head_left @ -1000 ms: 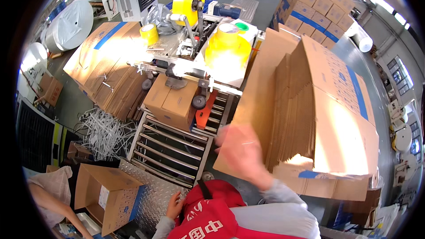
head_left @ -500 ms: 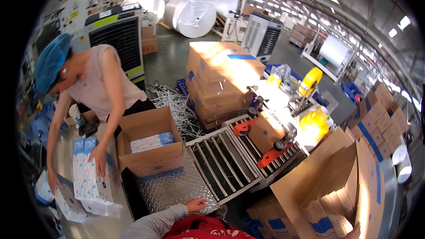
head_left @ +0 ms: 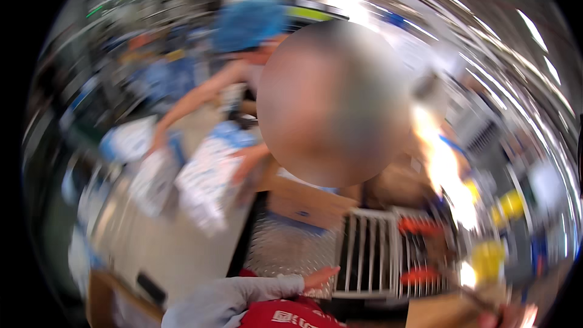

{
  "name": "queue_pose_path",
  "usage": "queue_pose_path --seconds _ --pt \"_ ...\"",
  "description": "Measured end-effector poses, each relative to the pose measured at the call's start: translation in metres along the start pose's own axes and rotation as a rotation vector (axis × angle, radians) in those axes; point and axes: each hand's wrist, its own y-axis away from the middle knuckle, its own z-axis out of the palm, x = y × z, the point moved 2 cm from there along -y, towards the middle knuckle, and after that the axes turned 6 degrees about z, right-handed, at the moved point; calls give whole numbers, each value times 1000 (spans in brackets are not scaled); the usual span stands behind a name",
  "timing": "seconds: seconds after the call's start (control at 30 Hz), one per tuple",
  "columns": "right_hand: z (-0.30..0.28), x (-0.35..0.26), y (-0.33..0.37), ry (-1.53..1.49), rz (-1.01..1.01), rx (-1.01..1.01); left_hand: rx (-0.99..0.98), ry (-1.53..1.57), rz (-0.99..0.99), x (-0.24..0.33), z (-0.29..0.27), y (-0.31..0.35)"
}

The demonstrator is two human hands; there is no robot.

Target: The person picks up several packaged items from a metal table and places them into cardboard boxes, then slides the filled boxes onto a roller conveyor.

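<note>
My left hand (head_left: 320,277), in a grey sleeve, is stretched out over the edge between the metal tread plate (head_left: 291,249) and the roller conveyor (head_left: 367,249). Its fingers point forward with nothing in them. At the lower right edge my right hand (head_left: 516,316) shows beside brown cardboard (head_left: 458,308). Motion blur smears its fingers, so any hold on the cardboard cannot be made out. Ahead of my left hand stands an open carton (head_left: 310,203), its upper part covered by a round blurred patch.
Across the steel table (head_left: 188,255), a person in a blue cap (head_left: 250,24) has both hands on blue-and-white wrapped packs (head_left: 212,170). Orange conveyor guides (head_left: 419,226) and yellow parts (head_left: 487,258) lie to the right. Another carton (head_left: 100,304) stands at lower left.
My view has swung left, so the table and co-worker sit nearer the middle. The picture is now heavily blurred. My left hand stays by the conveyor; my right stays by the cardboard.
</note>
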Motion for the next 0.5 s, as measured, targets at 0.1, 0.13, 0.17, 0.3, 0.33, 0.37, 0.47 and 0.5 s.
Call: queue_pose_path --seconds 0.1,0.13,0.17,0.3,0.33,0.37,0.47,0.5 --pt "56 17 11 -84 56 -101 293 201 -51 31 21 19" --pt "69 28 17 -76 106 -129 397 258 -42 43 21 21" --pt "85 31 30 -107 140 -161 558 240 6 45 8 36" --pt "140 27 49 -210 172 -242 1228 262 579 87 -15 92" --pt "146 29 57 -223 203 -223 1372 257 825 106 -20 108" --pt "151 36 65 -237 244 -202 1464 103 987 128 -21 117" --pt "162 55 99 -300 424 -25 1589 -307 603 137 -55 105" --pt "166 67 111 -353 533 96 1568 -300 607 139 -60 95"
